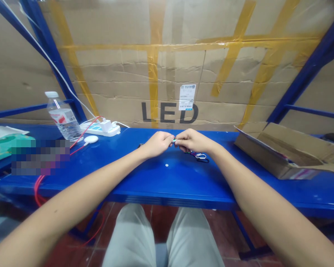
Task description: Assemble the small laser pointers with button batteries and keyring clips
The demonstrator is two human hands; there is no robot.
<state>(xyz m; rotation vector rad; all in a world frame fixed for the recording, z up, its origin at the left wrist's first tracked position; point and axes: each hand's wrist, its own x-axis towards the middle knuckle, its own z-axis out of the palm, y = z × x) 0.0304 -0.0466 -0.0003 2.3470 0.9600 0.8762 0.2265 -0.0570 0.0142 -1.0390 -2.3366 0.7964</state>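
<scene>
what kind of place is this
Probably a small workshop or stockroom: there's a blue steel workbench with matching rack uprights, a large taped cardboard carton printed LED stored behind it, and an open cardboard box on the bench.

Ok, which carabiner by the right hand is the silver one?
The silver carabiner is the upper one, closer to the right hand; the other carabiner below it is black.

1. The left hand (pixel 156 144) and right hand (pixel 193 141) meet above the middle of the tabletop (pixel 167 185), pinching a small item (pixel 174 140) between them (too small to name).
2. Far left: a water bottle (pixel 63 116) just beside a power strip (pixel 99 128).
3. Right: an open cardboard box (pixel 288 152).
4. Behind the tabletop: a large carton (pixel 167 66).
</scene>
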